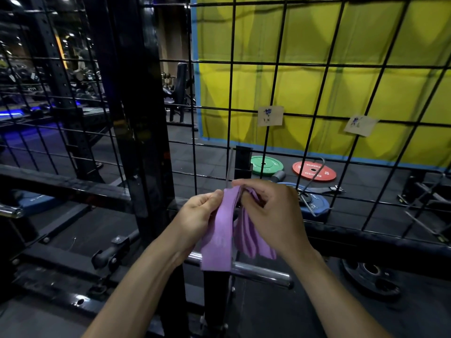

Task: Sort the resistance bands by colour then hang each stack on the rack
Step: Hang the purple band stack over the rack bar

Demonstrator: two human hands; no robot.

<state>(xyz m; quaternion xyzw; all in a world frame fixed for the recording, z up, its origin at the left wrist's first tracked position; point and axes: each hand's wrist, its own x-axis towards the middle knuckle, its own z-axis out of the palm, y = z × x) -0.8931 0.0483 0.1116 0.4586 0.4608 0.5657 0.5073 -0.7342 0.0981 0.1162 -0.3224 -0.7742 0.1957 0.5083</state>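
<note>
Both hands together at chest height: left hand (201, 211) pinching the near fold of the purple resistance bands (219, 240), right hand (268, 213) curled round the rest of the stack. Bands hanging long axis downward. Thin metal hook (228, 167) on the wire grid rack (244, 62) directly above and just beyond the bands' top edge, nearer the right hand. Probably an upward lift onto that hook next.

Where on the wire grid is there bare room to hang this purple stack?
Both hands, left hand and right hand, grip the purple bands. The wire grid is bare above the two paper tags and left of them. It is crowded low down by the chrome bar.
</note>
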